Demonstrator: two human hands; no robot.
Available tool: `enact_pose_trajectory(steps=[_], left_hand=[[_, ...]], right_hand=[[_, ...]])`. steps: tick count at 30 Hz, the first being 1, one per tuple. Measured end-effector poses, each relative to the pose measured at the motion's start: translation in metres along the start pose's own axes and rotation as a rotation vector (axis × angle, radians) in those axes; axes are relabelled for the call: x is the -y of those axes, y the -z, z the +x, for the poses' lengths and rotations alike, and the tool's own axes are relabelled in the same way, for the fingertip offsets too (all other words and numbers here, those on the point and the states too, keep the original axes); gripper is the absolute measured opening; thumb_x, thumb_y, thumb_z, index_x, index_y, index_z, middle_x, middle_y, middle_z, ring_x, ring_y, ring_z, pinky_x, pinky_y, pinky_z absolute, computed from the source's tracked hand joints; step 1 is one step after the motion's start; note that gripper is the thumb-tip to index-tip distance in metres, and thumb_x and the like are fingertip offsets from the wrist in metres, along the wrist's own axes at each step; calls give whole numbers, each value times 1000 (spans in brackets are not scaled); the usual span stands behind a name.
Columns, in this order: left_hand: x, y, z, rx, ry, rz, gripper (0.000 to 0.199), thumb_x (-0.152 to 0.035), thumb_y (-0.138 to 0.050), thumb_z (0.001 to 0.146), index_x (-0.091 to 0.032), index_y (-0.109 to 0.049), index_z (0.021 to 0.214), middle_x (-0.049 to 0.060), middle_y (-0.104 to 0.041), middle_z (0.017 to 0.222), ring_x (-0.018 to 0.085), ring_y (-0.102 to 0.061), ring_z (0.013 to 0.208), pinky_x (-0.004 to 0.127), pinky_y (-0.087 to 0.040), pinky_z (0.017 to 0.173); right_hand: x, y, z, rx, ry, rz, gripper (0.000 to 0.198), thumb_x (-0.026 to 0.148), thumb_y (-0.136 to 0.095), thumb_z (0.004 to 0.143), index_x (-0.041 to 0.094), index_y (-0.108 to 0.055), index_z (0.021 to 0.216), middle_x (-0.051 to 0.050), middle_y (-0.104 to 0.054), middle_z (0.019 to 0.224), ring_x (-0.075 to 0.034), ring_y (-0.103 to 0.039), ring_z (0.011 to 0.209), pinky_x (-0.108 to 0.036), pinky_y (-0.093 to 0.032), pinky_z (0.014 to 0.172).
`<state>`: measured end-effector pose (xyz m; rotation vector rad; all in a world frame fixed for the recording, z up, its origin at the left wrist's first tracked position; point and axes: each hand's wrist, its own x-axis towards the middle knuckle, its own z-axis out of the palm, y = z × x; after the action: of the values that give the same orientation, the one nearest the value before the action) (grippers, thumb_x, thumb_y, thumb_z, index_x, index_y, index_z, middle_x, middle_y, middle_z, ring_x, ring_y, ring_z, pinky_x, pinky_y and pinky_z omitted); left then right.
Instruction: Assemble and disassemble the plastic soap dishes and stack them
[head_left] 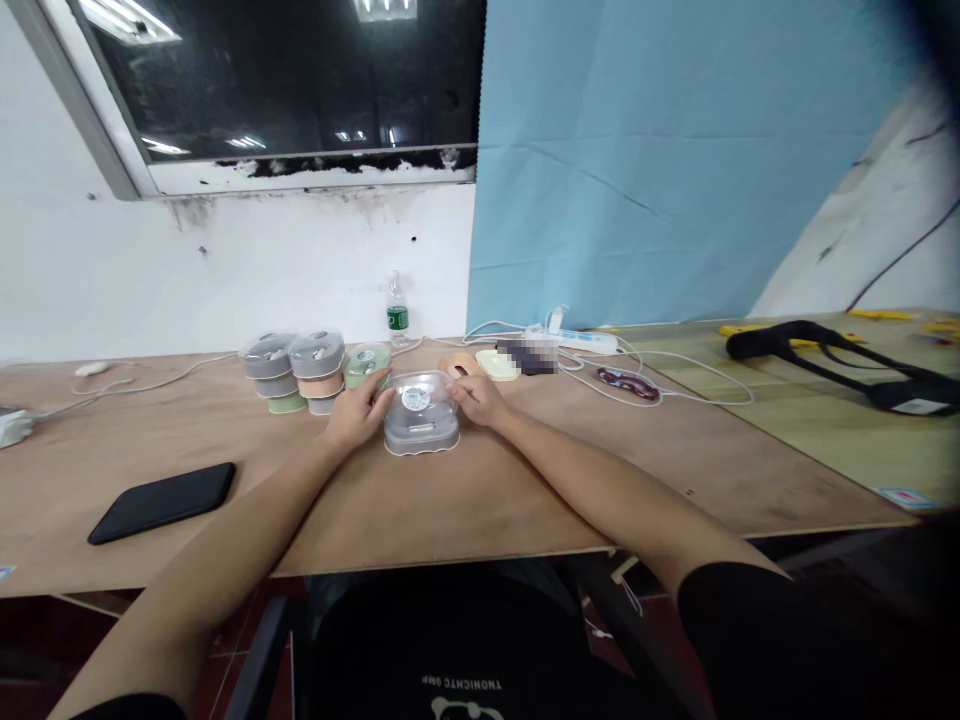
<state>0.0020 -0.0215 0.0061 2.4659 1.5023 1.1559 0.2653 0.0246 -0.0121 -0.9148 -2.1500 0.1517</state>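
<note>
The box (421, 425), clear and lidded, sits between the two hands on the table (465, 520), with most of its body on the wearer's side of the fingertips. The left hand (362, 407) meets its left side and the right hand (480, 398) its right, both toward the far end, so neither is plainly nearer. Each thumb stands a little apart from its fingers, tips at the box; whether they are clamped on it I cannot tell. Its outline looks near square (this slant hides any long axis).

Left of the left fingers stand two stacks (270, 372) (318, 372) of lidded tubs; just past those fingers is a green tub (367, 362), with a bottle (397, 312) farther off by the wall (360, 260). Beyond the right fingers lie a peach piece (459, 364) and a cream dish (498, 366), close by, then a power strip (592, 342) among white cables. A phone (163, 502) lies to the left fingers' near left. Past everything, the wall carries a dark window (300, 80) and a blue sheet (637, 160).
</note>
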Motion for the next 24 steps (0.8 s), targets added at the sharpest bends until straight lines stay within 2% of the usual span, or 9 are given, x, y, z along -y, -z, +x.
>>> enact_pose_trajectory(steps=[5, 8, 11, 15, 20, 24], left_hand=[[7, -8, 4, 179, 4, -216, 49, -52, -33, 94, -18, -65, 112, 5, -70, 95, 20, -62, 83, 29, -46, 74], [12, -13, 5, 295, 40, -207, 54, -55, -31, 94, -16, -68, 88, 4, -68, 80, 19, -60, 73, 28, -44, 66], [15, -16, 4, 340, 58, -193, 56, -58, -30, 93, -16, -64, 76, 2, -63, 69, 18, -55, 65, 27, -40, 59], [11, -15, 3, 312, 22, -197, 55, -57, -31, 93, -16, -64, 80, 2, -63, 69, 17, -55, 65, 26, -39, 59], [3, -10, 2, 327, -12, -155, 49, -58, -39, 90, -20, -68, 103, 4, -70, 91, 18, -61, 75, 28, -44, 66], [2, -8, 2, 361, -7, -93, 52, -59, -36, 90, -20, -69, 102, 4, -71, 88, 19, -63, 75, 29, -46, 68]], right_hand=[[-11, 1, 1, 236, -40, -10, 57, 58, -35, 89, 18, -38, 49, 2, -40, 49, -10, -37, 52, -25, -23, 53], [-15, 1, 2, 368, -37, 37, 55, 56, -37, 90, 18, -37, 50, 3, -39, 50, -9, -36, 52, -25, -23, 52], [-16, 1, 2, 391, -41, 75, 53, 53, -37, 90, 18, -35, 51, 4, -37, 50, -9, -36, 51, -25, -23, 52], [-15, 2, 2, 404, -6, 93, 50, 50, -39, 90, 18, -34, 51, 4, -37, 50, -9, -35, 51, -26, -22, 52], [-15, 2, 3, 418, 6, 90, 50, 50, -38, 89, 18, -34, 51, 4, -36, 51, -9, -36, 52, -26, -22, 53], [-14, 1, 3, 410, -48, 74, 51, 51, -39, 89, 17, -37, 51, 4, -38, 51, -9, -38, 52, -25, -23, 53]])
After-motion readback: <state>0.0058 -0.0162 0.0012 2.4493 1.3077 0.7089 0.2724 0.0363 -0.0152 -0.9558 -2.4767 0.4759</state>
